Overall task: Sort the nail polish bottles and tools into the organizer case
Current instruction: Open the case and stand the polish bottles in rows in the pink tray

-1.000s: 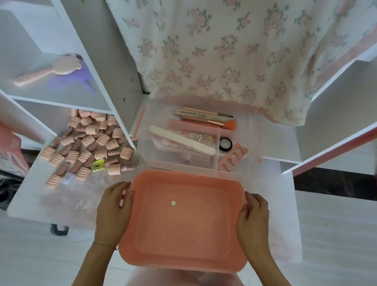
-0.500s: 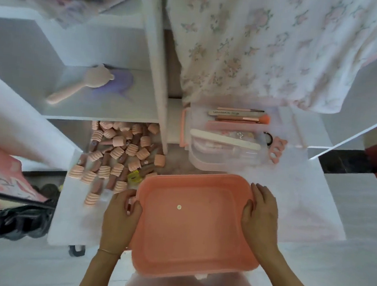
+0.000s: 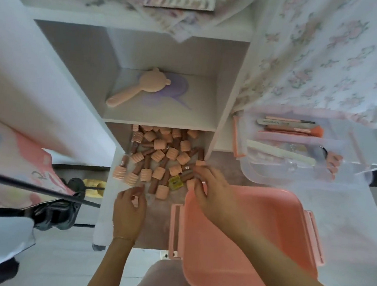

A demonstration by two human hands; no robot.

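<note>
so the pile of nail polish bottles with ribbed peach-pink caps and brownish bodies is heaped on the white surface, spilling back under the lowest shelf of the white shelving unit; there's one small yellow square bit mixed in at the near edge of the pile; the right hand reaches across the far left corner of the big salmon-pink plastic tub of the organizer case, which has nothing in it, and its fingers are curled down right at the near right edge of the pile, touching bottles there; can't tell if they've actually got one pinched, it's blurry; the left hand sits on the surface just in front of the pile, fingers loosely curled with the tips together, and i honestly can't tell if there's anything between them.

the clear plastic tray of the case with pink clips sits further back on the right, holding the tools: a long white nail file lying across it, a pink-bristled brush, and pink toe separators at its right end; a floral cloth hangs above that; up on the middle shelf there's a peach bear-shaped hairbrush.
</note>
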